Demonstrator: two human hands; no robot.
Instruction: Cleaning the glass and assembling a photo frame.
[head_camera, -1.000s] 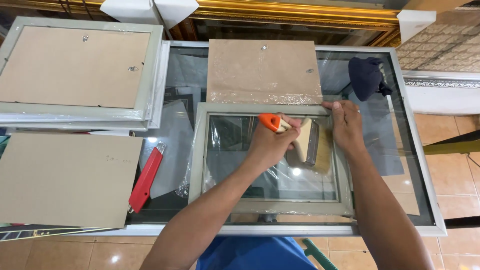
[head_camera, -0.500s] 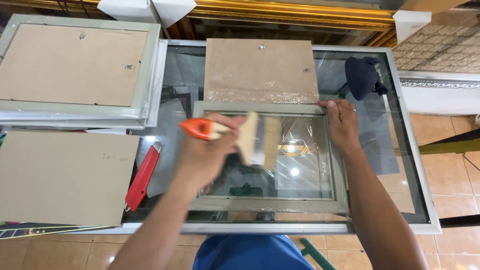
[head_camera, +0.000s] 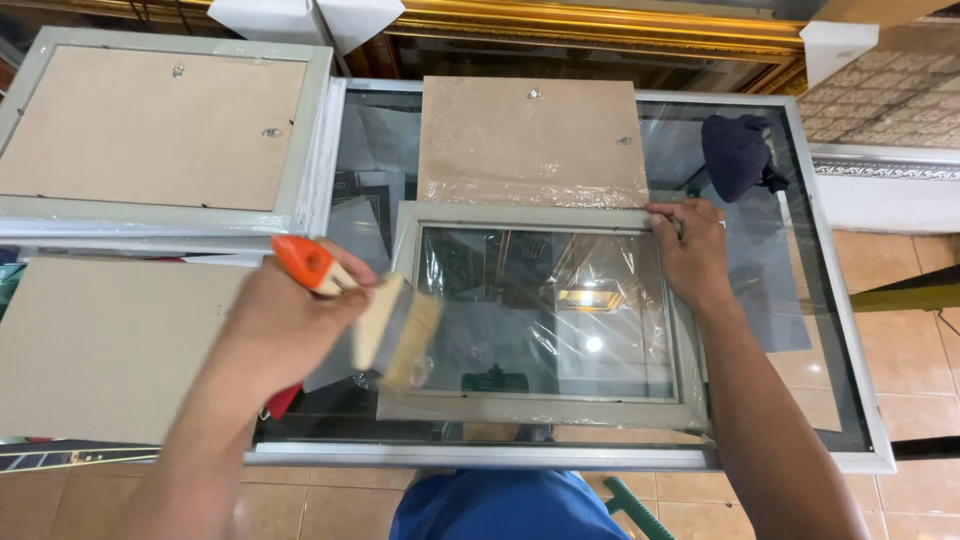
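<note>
Brush (head_camera: 385, 325) clenched in the left hand (head_camera: 285, 330), orange handle up-left, bristles down-right over the grey frame's (head_camera: 545, 412) left edge. Right hand (head_camera: 690, 250) presses that landscape-lying frame's top-right corner, fingers flat. Beyond, a brown backing board (head_camera: 530, 140) on the glass table (head_camera: 800, 340).

the scene was bright and evenly lit, with soft, weak shadows. light came from overhead: lamps showed as reflected spots in the glass (head_camera: 560, 320) at the centre of the frame, and glare streaked the plastic wrap there. the left hand (head_camera: 290, 330) and brush (head_camera: 395, 335), left of centre, were smeared by motion blur. the right hand (head_camera: 690, 250) was sharp. straight lines bowed slightly toward the frame's edges.
</note>
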